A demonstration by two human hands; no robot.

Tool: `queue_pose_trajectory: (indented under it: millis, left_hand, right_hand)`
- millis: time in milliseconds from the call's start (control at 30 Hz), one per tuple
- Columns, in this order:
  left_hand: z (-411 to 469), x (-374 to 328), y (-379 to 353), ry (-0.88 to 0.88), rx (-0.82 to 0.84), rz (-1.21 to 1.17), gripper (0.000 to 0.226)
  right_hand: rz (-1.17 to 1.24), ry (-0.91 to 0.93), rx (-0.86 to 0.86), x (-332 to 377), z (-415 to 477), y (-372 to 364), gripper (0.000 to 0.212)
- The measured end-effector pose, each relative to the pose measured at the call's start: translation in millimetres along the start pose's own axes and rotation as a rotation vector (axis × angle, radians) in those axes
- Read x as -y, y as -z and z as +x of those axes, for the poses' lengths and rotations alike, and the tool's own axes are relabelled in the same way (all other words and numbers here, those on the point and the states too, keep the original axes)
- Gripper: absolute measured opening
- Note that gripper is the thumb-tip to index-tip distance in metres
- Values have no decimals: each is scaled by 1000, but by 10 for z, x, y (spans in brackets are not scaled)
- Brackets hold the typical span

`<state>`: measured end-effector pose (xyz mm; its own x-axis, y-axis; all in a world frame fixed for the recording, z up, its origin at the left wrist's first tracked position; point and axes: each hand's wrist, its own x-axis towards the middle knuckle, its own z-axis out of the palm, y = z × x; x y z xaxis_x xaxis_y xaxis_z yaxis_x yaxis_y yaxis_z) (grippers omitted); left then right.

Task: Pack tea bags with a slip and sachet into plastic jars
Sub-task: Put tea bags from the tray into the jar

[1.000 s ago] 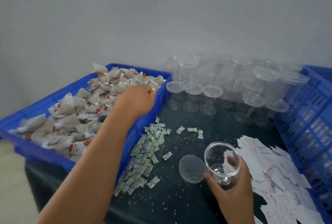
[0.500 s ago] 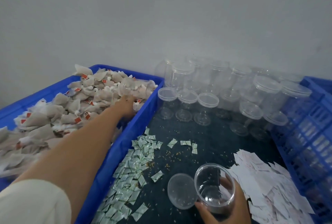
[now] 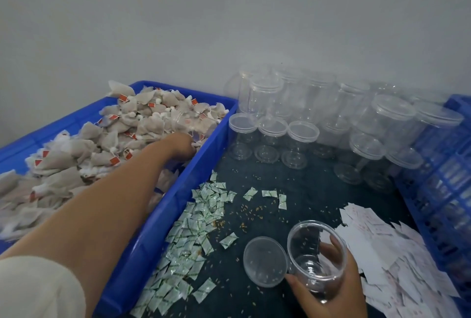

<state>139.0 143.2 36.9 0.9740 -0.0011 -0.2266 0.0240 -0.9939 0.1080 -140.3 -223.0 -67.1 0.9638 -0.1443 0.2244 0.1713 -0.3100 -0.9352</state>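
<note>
A blue crate (image 3: 178,197) on the left is heaped with grey tea bags (image 3: 107,139) that carry red tags. My left hand (image 3: 182,145) reaches down into the heap at the crate's right side, its fingers buried among the bags. My right hand (image 3: 328,284) grips an open clear plastic jar (image 3: 316,254) at the front right; a white slip shows inside it. The jar's clear lid (image 3: 265,261) lies flat on the dark table just left of it. Green-printed sachets (image 3: 193,231) are strewn beside the crate. White paper slips (image 3: 397,256) are piled at the right.
Several lidded empty clear jars (image 3: 300,134) stand crowded at the back of the table against the grey wall. A second blue slatted crate (image 3: 448,190) runs along the right edge. Loose grains speckle the dark tabletop (image 3: 305,197).
My left hand went from above the crate's rim down into the tea bags. The view swung left and down. My right hand kept hold of the jar.
</note>
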Motion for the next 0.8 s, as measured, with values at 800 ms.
queue_pose_trajectory:
  millis: [800]
  left_hand:
    - [-1193,350,81,76,366,371,25]
  right_hand:
    - [-32,50,-114,274,-217,-27,99]
